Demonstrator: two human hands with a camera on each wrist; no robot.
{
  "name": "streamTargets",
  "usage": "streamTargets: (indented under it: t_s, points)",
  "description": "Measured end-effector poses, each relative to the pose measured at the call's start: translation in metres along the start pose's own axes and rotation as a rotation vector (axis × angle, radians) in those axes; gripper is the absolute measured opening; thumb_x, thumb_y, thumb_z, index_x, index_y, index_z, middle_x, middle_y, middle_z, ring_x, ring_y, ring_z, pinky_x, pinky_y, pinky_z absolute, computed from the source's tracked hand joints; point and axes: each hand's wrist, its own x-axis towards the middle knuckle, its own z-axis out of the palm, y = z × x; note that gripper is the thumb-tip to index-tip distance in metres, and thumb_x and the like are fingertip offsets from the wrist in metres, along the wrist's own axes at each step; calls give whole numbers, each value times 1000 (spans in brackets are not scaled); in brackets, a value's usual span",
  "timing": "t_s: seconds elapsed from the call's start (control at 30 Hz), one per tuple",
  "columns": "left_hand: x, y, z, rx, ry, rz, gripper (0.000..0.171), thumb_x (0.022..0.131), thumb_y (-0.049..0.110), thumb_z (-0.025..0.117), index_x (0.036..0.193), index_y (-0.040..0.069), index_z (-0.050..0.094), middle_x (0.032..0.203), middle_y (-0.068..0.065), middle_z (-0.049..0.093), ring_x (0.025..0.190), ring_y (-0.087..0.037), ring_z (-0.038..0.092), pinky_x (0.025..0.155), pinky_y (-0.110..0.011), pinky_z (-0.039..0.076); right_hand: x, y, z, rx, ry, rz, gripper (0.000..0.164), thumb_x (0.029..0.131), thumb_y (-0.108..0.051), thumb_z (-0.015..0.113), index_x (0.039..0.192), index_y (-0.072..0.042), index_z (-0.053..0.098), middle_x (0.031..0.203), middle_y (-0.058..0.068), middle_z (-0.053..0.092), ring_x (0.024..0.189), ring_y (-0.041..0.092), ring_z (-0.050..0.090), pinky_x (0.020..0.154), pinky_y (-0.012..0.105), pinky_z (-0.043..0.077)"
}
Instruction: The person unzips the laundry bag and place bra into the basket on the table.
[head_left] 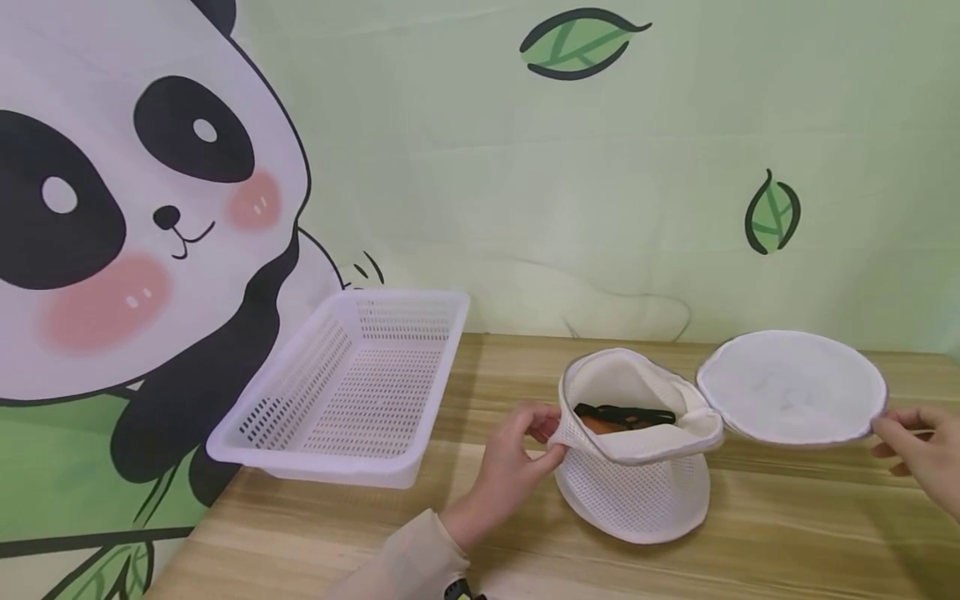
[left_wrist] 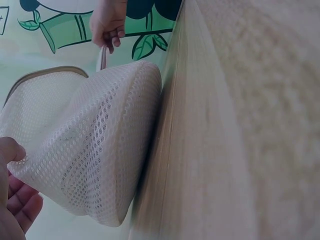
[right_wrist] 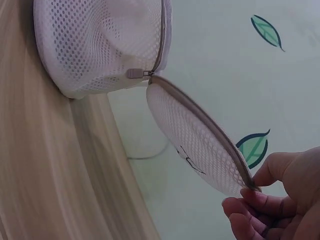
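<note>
A white mesh laundry bag (head_left: 637, 492) stands on the wooden table with its zipped top open. Inside lie a black item (head_left: 626, 414) and something orange, only partly visible. My left hand (head_left: 517, 458) pinches the bag's rim on its left side between thumb and fingers. Folded out to the right is the bag's round lid (head_left: 791, 387), whose far edge my right hand (head_left: 918, 450) pinches. In the right wrist view, the zipper pull (right_wrist: 135, 73) sits where lid and bag join, and the lid (right_wrist: 200, 145) slants away from the bag's mouth.
A white perforated plastic basket (head_left: 375, 400) stands on the table to the left of the bag. Behind the table (head_left: 495, 533) hangs a green backdrop (head_left: 480, 167) printed with a panda and leaves. A dark watch-like band (head_left: 461, 590) shows at the left sleeve.
</note>
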Motion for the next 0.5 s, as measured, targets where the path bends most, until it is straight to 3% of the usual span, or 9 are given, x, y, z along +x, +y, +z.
streamTargets:
  t_s: [0.07,0.2,0.27,0.33,0.4,0.5]
  points:
    - [0,0,0,-4,1,0,30,76,-3,72,104,-2,61,89,-12,67,80,-21,64,73,-25,55,1,18,0,-3,-21,30,19,96,-13,54,86,-28,54,72,-28,56,55,-4,61,43,22,51]
    - [0,1,0,-8,-1,9,30,76,-3,72,104,-2,61,89,-13,67,79,-22,64,73,-25,55,-1,31,1,-35,-65,64,9,96,-15,54,88,-16,57,71,-28,57,56,0,62,45,24,52]
    - [0,0,0,-8,-2,19,30,76,-3,72,104,-2,61,89,-13,67,79,-22,64,73,-25,55,-4,28,2,-57,-92,77,14,97,-17,53,90,-7,60,70,-28,58,56,1,63,46,25,53]
    - [0,0,0,-9,-4,20,30,76,-3,72,104,-3,61,90,-14,67,80,-22,64,73,-24,55,-10,19,3,-88,-122,95,25,98,-20,52,93,3,60,70,-30,57,57,0,63,47,26,54]
    - [0,0,0,-9,-5,16,30,76,-3,72,104,-3,61,90,-14,67,80,-23,65,73,-24,55,-18,3,5,-101,-160,135,31,99,-23,50,91,5,61,69,-28,58,58,0,62,49,26,55]
    - [0,-1,1,-10,-6,10,30,76,-2,72,104,-3,61,90,-14,67,80,-22,65,72,-25,56,-30,-38,8,-113,-213,201,37,100,-21,47,90,12,59,67,-27,58,58,-3,60,51,23,54]
